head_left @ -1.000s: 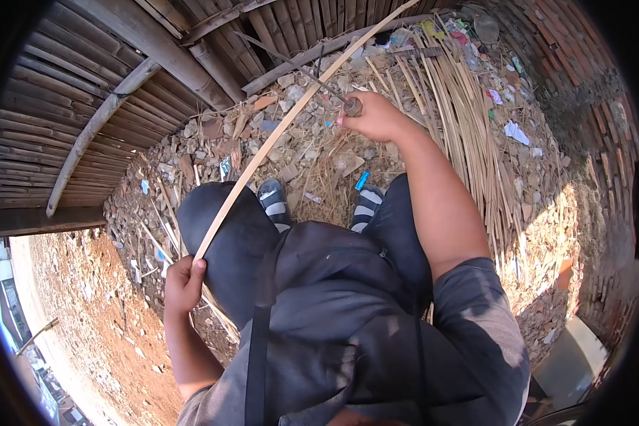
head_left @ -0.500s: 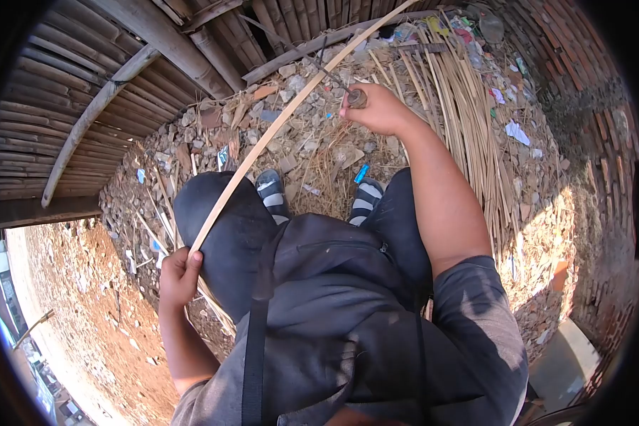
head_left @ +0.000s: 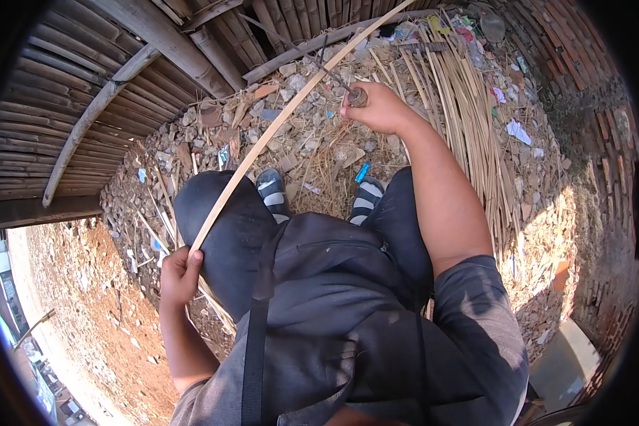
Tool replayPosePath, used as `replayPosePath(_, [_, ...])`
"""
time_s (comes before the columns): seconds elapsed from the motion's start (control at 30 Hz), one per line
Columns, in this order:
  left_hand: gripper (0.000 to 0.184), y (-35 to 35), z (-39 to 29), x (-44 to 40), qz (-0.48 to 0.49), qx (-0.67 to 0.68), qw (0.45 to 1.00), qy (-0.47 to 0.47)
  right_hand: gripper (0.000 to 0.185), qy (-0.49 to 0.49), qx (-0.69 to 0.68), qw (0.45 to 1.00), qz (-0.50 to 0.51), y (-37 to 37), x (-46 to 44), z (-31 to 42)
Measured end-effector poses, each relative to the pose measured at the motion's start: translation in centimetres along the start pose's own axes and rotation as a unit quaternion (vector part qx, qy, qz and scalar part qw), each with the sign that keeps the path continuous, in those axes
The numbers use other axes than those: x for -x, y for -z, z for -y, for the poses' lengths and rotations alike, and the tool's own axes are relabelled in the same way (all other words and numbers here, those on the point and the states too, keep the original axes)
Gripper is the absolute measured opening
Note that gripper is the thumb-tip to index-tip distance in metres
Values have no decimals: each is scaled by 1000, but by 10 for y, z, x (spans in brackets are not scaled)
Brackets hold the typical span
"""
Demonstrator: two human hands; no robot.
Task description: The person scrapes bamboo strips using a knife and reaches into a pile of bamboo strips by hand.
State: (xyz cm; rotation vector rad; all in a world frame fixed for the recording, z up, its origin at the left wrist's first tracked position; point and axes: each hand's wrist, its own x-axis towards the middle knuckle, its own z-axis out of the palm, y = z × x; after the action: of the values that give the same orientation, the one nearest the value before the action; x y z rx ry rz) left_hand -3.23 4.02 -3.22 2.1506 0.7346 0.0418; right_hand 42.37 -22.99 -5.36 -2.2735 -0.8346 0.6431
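My left hand (head_left: pixel 180 277) is closed on the lower end of a long, pale bamboo strip (head_left: pixel 263 144), thumb pressed on top, beside my left knee. From there the strip slants up and to the right, past the top edge of the view. My right hand (head_left: pixel 378 110) is wrapped round a long, thin, dark metal tool with a round wooden handle (head_left: pixel 358 97). The tool's shaft (head_left: pixel 302 51) points up and left and crosses the strip near its upper part. Whether the two touch, I cannot tell. The palm side of my right grip is hidden.
A pile of thin bamboo strips (head_left: pixel 468 121) lies on the rubble at the right. Beyond it rises a brick wall (head_left: pixel 603 135). A bamboo-slat structure (head_left: pixel 78 113) stands at upper left. My sandalled feet rest on stony ground, near a small blue object (head_left: pixel 362 172).
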Motion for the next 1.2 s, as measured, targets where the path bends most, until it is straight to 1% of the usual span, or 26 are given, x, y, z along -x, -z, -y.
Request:
replayPosePath(0.07, [52,0,1,0,-2,1,1000,-2,67,3,4,1000,-2,2,1,1])
replayPosePath(0.13, [53,0,-1,0,-7,-28,1000,0,65,8,13,1000,-5,9,7,6])
replayPosePath(0.23, [55,-2,-12,3,-33,-88,996,-7,51,26,72,994,-78,7,14,15])
replayPosePath(0.27, [55,-3,-15,3,-45,-111,993,-12,51,34,99,992,-64,9,19,19])
replayPosePath(0.33, [55,-5,-16,3,-44,-98,994,-27,51,51,156,986,-36,17,27,33])
replayPosePath(0.37, [55,-4,-17,3,-44,-93,994,-34,48,57,151,987,-21,18,27,30])
replayPosePath(0.47, [54,-3,-9,3,-46,-83,995,-35,46,-28,-4,999,-26,21,13,-2])
replayPosePath(0.5, [54,-3,-11,3,-47,-90,994,-30,50,-44,4,999,-24,30,9,-3])
replayPosePath(0.6, [54,-2,-19,3,-48,-107,993,-23,50,-45,75,993,-74,33,17,1])
replayPosePath(0.63, [54,-2,-20,3,-46,-110,993,-22,53,7,99,992,-80,24,17,1])
replayPosePath(0.67, [54,-2,-21,3,-44,-114,992,-19,54,23,122,991,-51,17,20,3])
replayPosePath(0.73, [54,-4,-21,2,-47,-115,992,-31,56,53,163,985,9,7,32,31])
replayPosePath(0.83, [54,-2,-17,1,-45,-112,991,-51,60,35,152,984,85,15,31,44])
replayPosePath(0.93, [55,-2,-12,3,-48,-104,992,-52,60,-49,53,996,-44,31,10,10])
replayPosePath(1.03, [53,-1,-11,5,-55,-110,990,-67,63,-123,-6,979,-162,45,3,-15])
replayPosePath(1.13, [53,-1,9,13,-87,-145,984,-61,65,-121,-72,957,-253,53,19,-26])
replayPosePath(1.17, [50,-2,20,18,-114,-139,981,-67,70,-120,-88,952,-268,53,9,-48])
replayPosePath(1.2, [47,-5,27,23,-136,-130,980,-64,71,-123,-99,946,-283,57,10,-53])
